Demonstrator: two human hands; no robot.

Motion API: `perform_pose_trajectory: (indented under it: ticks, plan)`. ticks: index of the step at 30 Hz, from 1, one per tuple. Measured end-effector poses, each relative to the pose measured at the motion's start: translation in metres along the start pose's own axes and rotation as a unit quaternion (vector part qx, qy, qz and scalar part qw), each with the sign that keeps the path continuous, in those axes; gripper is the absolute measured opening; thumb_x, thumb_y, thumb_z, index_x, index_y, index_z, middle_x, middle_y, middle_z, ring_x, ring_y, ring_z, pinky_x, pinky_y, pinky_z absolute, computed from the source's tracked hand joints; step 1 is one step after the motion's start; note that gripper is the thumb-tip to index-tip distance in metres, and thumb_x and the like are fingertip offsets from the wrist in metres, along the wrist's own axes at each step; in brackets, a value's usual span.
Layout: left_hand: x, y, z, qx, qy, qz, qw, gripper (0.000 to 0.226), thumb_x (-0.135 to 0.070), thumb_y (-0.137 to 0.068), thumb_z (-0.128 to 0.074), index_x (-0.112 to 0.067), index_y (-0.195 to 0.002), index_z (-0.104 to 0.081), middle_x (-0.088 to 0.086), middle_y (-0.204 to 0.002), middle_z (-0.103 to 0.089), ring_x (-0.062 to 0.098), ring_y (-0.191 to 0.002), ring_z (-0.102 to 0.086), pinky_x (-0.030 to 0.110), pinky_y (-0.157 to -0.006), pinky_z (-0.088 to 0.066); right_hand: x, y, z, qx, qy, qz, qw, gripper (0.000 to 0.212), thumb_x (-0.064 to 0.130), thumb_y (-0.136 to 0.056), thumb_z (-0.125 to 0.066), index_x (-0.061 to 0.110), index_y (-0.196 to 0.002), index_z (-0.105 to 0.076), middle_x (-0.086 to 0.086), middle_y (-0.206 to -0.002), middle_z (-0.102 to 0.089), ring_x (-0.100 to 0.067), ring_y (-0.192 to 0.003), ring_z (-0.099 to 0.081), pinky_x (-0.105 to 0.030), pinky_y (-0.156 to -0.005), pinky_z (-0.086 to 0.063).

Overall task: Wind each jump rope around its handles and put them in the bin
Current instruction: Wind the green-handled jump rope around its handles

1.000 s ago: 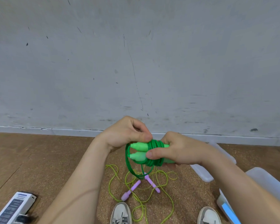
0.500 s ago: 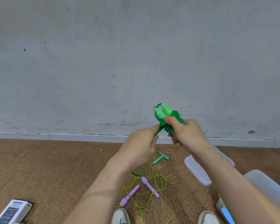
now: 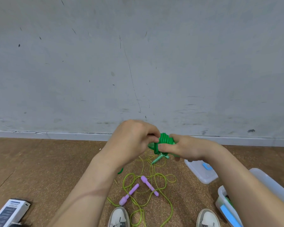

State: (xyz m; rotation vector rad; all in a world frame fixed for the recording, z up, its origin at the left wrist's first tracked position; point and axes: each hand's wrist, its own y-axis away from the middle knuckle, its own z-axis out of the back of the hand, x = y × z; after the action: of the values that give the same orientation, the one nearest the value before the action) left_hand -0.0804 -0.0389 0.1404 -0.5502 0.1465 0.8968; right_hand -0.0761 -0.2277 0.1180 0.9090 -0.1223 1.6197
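The left hand (image 3: 132,141) pinches with curled fingers the loose loop of the green jump rope (image 3: 165,140), and the right hand (image 3: 184,149) grips its wound bundle, above the far edge of the floor (image 3: 47,161), with the clear bin (image 3: 267,179) near the floor's right edge.

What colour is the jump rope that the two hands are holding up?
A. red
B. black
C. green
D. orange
C: the wound rope, gripped between the left hand and the right hand, is bright green.
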Motion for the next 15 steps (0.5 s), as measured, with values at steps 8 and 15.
perform_pose_trajectory:
  ticks: [8,15]
  plan:
    - [-0.010,-0.001,0.009,-0.037,0.239,0.095,0.966,0.012,-0.012,-0.078,-0.075,-0.024,-0.077,-0.075,-0.011,-0.075,-0.072,0.003,-0.076,-0.065,0.024,-0.072,-0.051,0.004,0.014,0.002,0.150,-0.195,0.088,0.965,0.048,0.067,-0.080,-0.052,0.020,-0.090,-0.056,-0.001,-0.076,-0.054,-0.009,-0.061,-0.044,-0.024,-0.056,-0.036]
    - [-0.015,0.000,0.007,0.029,0.155,0.111,0.981,0.007,-0.026,-0.072,-0.079,-0.029,-0.075,-0.074,-0.009,-0.069,-0.070,0.004,-0.070,-0.064,0.033,-0.070,-0.052,0.011,0.009,-0.009,0.042,-0.057,0.118,0.990,0.052,0.077,-0.072,-0.057,0.030,-0.095,-0.063,-0.007,-0.090,-0.066,-0.014,-0.074,-0.059,-0.035,-0.073,-0.053]
